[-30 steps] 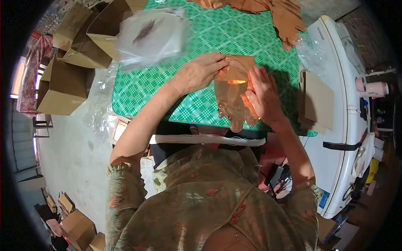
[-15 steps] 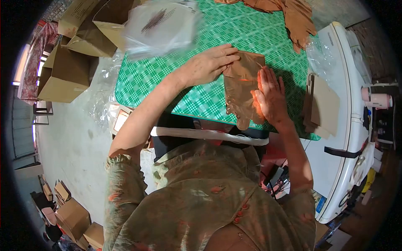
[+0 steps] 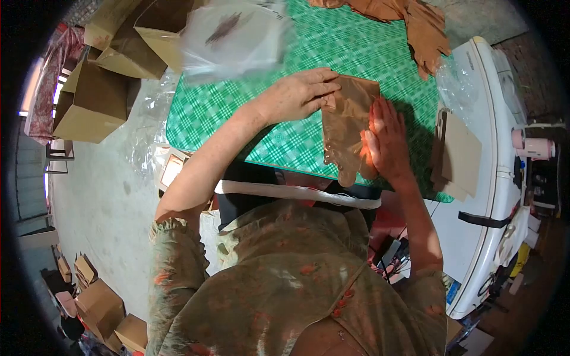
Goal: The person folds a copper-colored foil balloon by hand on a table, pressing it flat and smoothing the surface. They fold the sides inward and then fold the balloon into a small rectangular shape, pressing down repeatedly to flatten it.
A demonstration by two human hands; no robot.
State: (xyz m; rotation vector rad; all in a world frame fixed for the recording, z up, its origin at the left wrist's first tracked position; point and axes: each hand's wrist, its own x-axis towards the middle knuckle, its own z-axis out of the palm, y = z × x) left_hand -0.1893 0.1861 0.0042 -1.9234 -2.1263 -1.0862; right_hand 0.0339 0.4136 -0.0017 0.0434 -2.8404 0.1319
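A brown glove-like item lies flat on the green checked tabletop, its finger-shaped ends toward the table's near edge. My left hand touches its upper left corner, thumb and fingertips closed at the edge. My right hand rests along its right side, fingers extended upward and thumb toward the middle, under an orange-red glow. More brown gloves lie at the table's far right. A stack of clear plastic bags, blurred, sits at the far left.
Open cardboard boxes stand left of the table. Flat card pieces lie at its right edge, beside a white appliance. Crumpled clear plastic is at the right. A pink object stands farther right.
The view has shifted slightly. My hands and the brown item keep nearly the same arrangement, with my right hand's fingers a little more upright.
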